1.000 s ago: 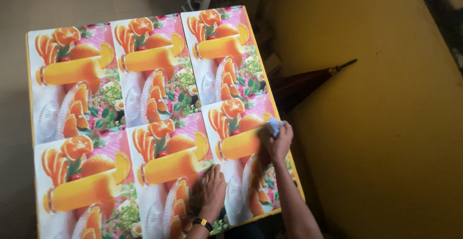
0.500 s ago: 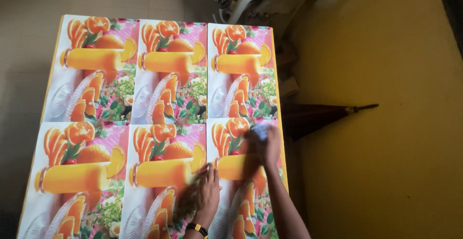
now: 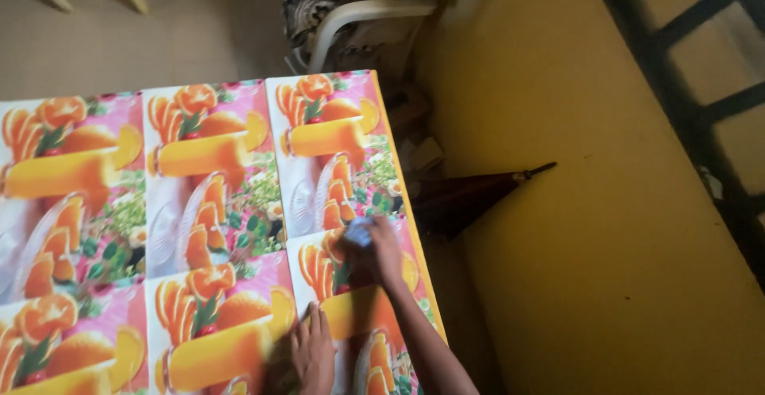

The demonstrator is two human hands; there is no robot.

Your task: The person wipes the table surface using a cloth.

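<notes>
Item 1: rectangular table w/ glossy cover printed in repeating orange-juice-and-fruit panels [image 3: 199,204]; yellow edge strip along its right side. Landmark for all entries below.

Item 2: right hand [image 3: 378,253], on the table near its right edge, over the near-right printed panel. Fingers curled over a small pale-blue cloth [image 3: 358,232], pressing it flat to the cover; cloth shows only at the fingertips, rest hidden under the hand. Forearm runs back toward the table's near corner.

Item 3: left hand [image 3: 312,355], palm down on the table, just left of the right forearm, near the near edge. Fingers together & extended, flat on the cover, holding nothing. Blurred.

Item 4: dark closed umbrella [image 3: 470,196], off the table's right edge, lying against the yellow wall [image 3: 606,204].

Item 5: white plastic chair w/ patterned fabric [image 3: 358,20], beyond the table's far right corner.

Item 6: beige tiled floor [image 3: 119,44], beyond the table's far edge.
</notes>
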